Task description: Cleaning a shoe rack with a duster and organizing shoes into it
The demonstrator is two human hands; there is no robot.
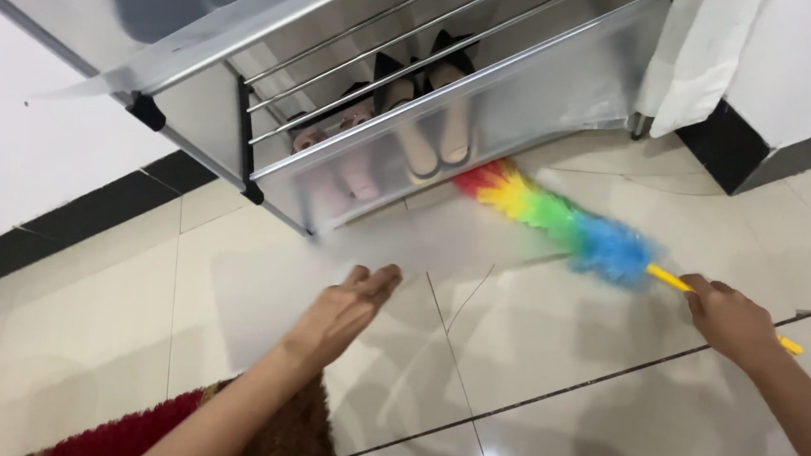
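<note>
Right hand [728,319] closed around the yellow plastic handle [669,279] of a fluffy rainbow-coloured feather duster [560,223]. Duster head lying low over the glossy cream floor tiles [549,365], its red tip just under the front bottom edge of the translucent plastic shoe rack with chrome rails [493,90]. Left hand [346,310] empty, fingers straight and held together, palm hovering over the tiles in front of the rack. Pale pointed shoes [432,134] standing inside the rack, behind its frosted panel. Dark red and brown shaggy mat [245,432] well in front of the rack, under the left forearm. No labels or packages legible.
</note>
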